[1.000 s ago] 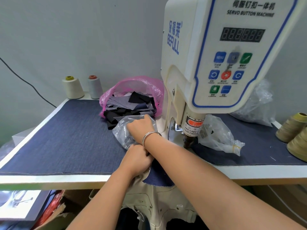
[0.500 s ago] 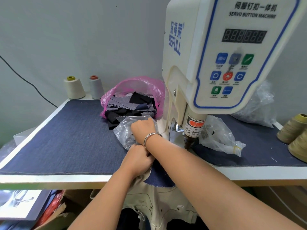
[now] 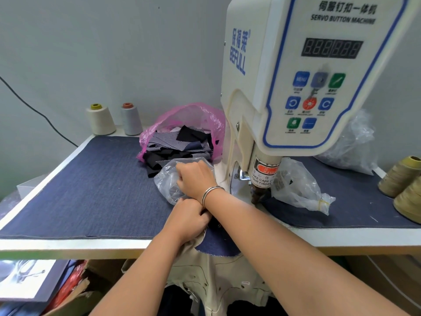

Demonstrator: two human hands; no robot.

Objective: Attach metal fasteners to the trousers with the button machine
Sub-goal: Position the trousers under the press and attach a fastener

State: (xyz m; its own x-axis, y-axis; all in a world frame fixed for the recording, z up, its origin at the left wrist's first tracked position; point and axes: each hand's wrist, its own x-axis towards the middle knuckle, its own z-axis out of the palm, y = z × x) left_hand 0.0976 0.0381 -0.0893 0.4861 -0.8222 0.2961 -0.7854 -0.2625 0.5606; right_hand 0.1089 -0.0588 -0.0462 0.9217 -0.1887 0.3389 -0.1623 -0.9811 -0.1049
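A table (image 3: 68,244), covered by a dark blue denim mat (image 3: 91,190), is occupied on the right by a white button machine (image 3: 296,76), whose pressing head (image 3: 258,195) is lowered close to the mat. Beige trousers (image 3: 218,277) are draped over the table's front edge below the machine, with the waistband pulled up onto the mat. That waistband fabric is gripped by the left hand (image 3: 188,218), whose fingers are curled tightly round it. The right hand (image 3: 196,176), crossed over the left wrist, is sunk into a clear plastic bag (image 3: 168,179) just left of the machine; its fingers are curled, but whether anything is pinched between them cannot be told. A silver bracelet (image 3: 211,192) is worn on the right wrist.
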